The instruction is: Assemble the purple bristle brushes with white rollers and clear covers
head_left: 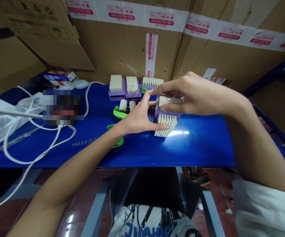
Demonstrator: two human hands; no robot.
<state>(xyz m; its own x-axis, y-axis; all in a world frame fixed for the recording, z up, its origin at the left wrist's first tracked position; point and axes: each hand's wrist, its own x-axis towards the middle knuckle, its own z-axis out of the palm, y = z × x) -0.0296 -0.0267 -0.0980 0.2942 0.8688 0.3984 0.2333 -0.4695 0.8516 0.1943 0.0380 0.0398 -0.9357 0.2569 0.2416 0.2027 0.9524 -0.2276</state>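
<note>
Between my two hands is a purple brush (166,126) with cream bristles in rows, angled toward me over the blue table. My left hand (138,117) grips it from the left, thumb laid across the bristles and fingers at its upper side. From above, my right hand (182,93) closes around the brush's upper end, where a pale block (168,101) shows under something clear and shiny. Part of the purple body is hidden by my fingers. Left of my left hand lies a green curved piece (120,113) beside a white spool-like cylinder (123,105).
At the back stand three more brushes, one of them a purple-and-green brush (152,82). Another green piece (119,142) lies near my left forearm. Small metal bits (84,143), white cables (37,158) and a grey mouse (80,84) occupy the left. Cardboard (122,42) walls the back.
</note>
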